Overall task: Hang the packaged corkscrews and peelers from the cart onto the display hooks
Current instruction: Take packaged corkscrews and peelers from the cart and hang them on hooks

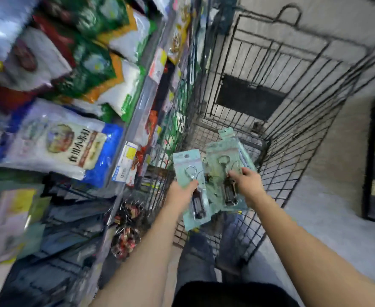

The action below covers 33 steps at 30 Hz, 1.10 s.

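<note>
Two pale green carded packs, each with a black-handled corkscrew under clear plastic, sit above the near end of the wire cart (292,120). The left pack (189,187) is lifted clear of the cart's contents and tilts slightly, its hang tab pointing away from the person; the left hand (179,196) is clamped on its left edge, thumb pressed across the card just beside the metal loop of the corkscrew. The right pack (223,173) lies just right of the first, their edges overlapping, and tops a loose stack of similar green packs (241,147) resting on the cart's mesh floor. The right hand (247,185) is closed on this pack from the right side, fingertips (234,173) curled over the card near the corkscrew's neck. Whether the pack is raised off the stack or only pressed against it is unclear.

Both bare forearms reach into the cart from its near end. The far part of the cart holds a dark panel on its end wall. Left of the cart runs a store shelf (137,103), with large bags of food (56,140) on it and price labels along its edge; the view there is blurred. Below that shelf, beside the cart's near left corner, small red-wrapped items (126,229) hang in a cluster. Right of the cart is grey floor.
</note>
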Available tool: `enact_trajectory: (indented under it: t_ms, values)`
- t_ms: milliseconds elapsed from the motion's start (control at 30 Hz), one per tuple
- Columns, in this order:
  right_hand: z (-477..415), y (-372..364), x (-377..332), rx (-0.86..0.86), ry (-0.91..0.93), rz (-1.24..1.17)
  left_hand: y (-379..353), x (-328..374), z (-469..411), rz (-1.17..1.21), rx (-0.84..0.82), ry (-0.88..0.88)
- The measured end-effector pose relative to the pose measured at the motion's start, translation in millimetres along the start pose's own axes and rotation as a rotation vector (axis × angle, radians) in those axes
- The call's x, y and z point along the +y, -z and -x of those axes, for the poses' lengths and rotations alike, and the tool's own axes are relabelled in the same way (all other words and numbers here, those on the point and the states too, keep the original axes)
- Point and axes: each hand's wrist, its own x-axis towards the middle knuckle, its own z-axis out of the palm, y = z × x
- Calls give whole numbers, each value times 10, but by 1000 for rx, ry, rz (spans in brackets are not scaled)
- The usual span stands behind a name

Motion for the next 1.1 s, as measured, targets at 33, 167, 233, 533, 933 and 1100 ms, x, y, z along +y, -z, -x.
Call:
enact_trajectory:
  t_ms: [33,167,233,533,933,1100]
  values:
    - [146,55,-56,15,15,-21,45,86,134,-12,-5,-15]
    - [622,246,-170,-23,82,-119,216,336,596,-59,-6,-118]
    - [747,324,-180,-12,118,-145,313,411,802,-63,1,-201]
    - [1553,524,-642,-116,357,-131,681,694,1651,97,94,-449]
    - [2190,923,-846,-398,705,2,604,384,2972,326,477,-635]
    - [2663,983,-686,-564,717,7,519,-186,3652,507,608,-605]
